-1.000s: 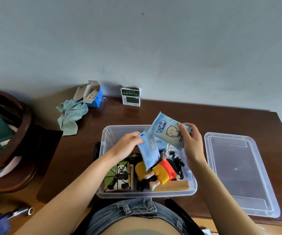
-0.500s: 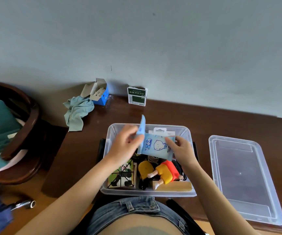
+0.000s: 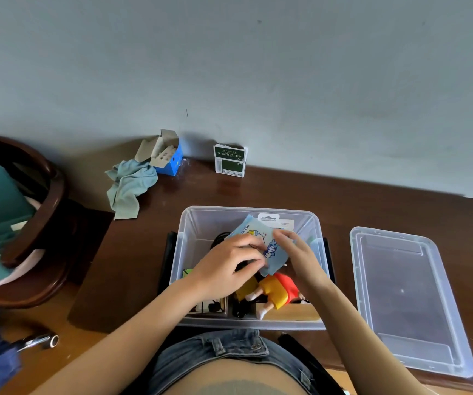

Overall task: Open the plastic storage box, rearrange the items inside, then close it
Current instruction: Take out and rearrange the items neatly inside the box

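Plastic storage box (image 3: 246, 220) sits open mid-table, its lid (image 3: 409, 297) lying flat at three o'clock. Rearranging is the step in hand. Inside, the left hand (image 3: 226, 269) and right hand (image 3: 298, 252) both pinch pale-blue wipe packets (image 3: 261, 238) toward twelve o'clock, above a red-and-yellow toy figure (image 3: 278, 289). Next, judging by this, the packets need laying flat before the lid goes on.

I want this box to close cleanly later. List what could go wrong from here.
1. Both the left hand and the right hand hold the blue packets inside the box; laid loosely on top, they could stand proud and block the lid.
2. The toy figure already lies across other items near the front wall, so it may ride high.
3. The black cord beside the packets could snag as they are pushed down.
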Tool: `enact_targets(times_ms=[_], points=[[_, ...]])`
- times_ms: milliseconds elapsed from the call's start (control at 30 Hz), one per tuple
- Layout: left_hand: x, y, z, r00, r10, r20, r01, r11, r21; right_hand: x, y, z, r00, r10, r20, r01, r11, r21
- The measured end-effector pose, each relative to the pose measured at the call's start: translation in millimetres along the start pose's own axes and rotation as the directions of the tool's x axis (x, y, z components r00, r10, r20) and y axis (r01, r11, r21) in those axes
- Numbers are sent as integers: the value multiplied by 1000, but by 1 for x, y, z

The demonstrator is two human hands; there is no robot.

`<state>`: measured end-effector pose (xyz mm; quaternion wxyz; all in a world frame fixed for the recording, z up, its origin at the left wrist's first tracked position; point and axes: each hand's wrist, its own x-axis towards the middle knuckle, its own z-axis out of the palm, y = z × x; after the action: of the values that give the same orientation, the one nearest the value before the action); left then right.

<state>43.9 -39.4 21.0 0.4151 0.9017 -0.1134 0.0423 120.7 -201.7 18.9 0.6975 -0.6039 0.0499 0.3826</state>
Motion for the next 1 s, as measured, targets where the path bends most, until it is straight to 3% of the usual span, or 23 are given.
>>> enact_targets(times_ms=[67, 133, 200, 233, 267, 300, 333, 367, 400, 500, 633, 767, 867, 933, 1000], points=[[-1, 0, -3, 999, -47, -23, 45, 995, -87, 0, 2, 2, 999, -40, -12, 40, 999, -24], [1, -2, -6, 980, -92, -177, 78, 994, -81, 0, 1, 2, 998, -63, -3, 63, 998, -28], [5, -7, -11, 908, -286, -306, 241, 955, -175, 0, -4, 2, 997, -67, 23, 68, 996, -63], [7, -8, -16, 841, -473, -263, 373, 858, -352, 1, -6, 3, 997, -72, 29, 74, 994, -82], [11, -6, -20, 757, -642, -123, 470, 666, -579, 2, -7, 3, 997, -77, 30, 79, 994, -78], [13, -7, -22, 683, -728, 58, 501, 410, -762, 3, -7, 4, 996, -80, 26, 81, 995, -53], [13, -7, -21, 633, -747, 204, 487, 179, -855, 3, -7, 6, 996, -83, 17, 84, 996, -30], [12, -7, -19, 614, -734, 289, 468, 44, -883, 4, -6, 8, 996, -90, 2, 90, 995, -32], [9, -6, -18, 619, -715, 325, 456, -10, -890, 4, -6, 11, 995, -98, -14, 97, 993, -64], [4, -6, -15, 633, -717, 290, 418, 1, -909, 5, -5, 16, 991, -119, -67, 110, 986, -124], [0, -16, -25, 570, -802, 177, 376, 63, -924, 5, -22, 7, 958, -228, -175, 221, 973, -60], [-3, -20, -30, 520, -835, 180, 512, 137, -848, 6, -45, 9, 946, -325, -3, 305, 889, -340], [-5, -12, -24, 564, -772, 293, 544, 80, -835, 11, -50, 32, 946, -278, 167, 319, 711, -627], [-6, -8, -22, 600, -706, 375, 498, -37, -866, 16, -45, 49, 920, -305, 247, 374, 485, -791], [-9, -6, -25, 627, -657, 418, 501, -71, -863, 22, -38, 63, 888, -364, 281, 395, 287, -873]])
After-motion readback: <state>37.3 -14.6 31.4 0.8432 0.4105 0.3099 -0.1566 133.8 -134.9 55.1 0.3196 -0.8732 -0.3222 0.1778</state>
